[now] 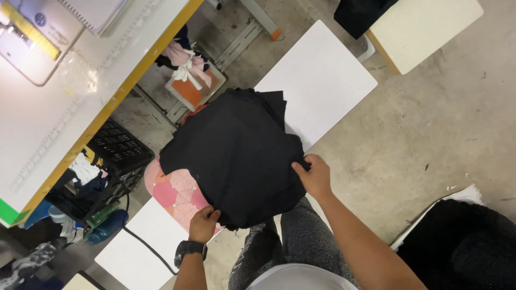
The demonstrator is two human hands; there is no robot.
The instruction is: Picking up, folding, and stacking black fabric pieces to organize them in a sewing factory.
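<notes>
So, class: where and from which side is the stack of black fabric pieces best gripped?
Grip the black fabric stack at its two near edges, from the person's side, probably as the left hand and right hand do: it's limp and wide, so spread holds keep the layers together.

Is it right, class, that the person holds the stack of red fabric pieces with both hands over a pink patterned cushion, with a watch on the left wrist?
Not quite: the fabric pieces are black, not red. The head view shows the left hand and right hand gripping the stack's near edge above the pink patterned cushion, with a dark watch on the left wrist.
</notes>
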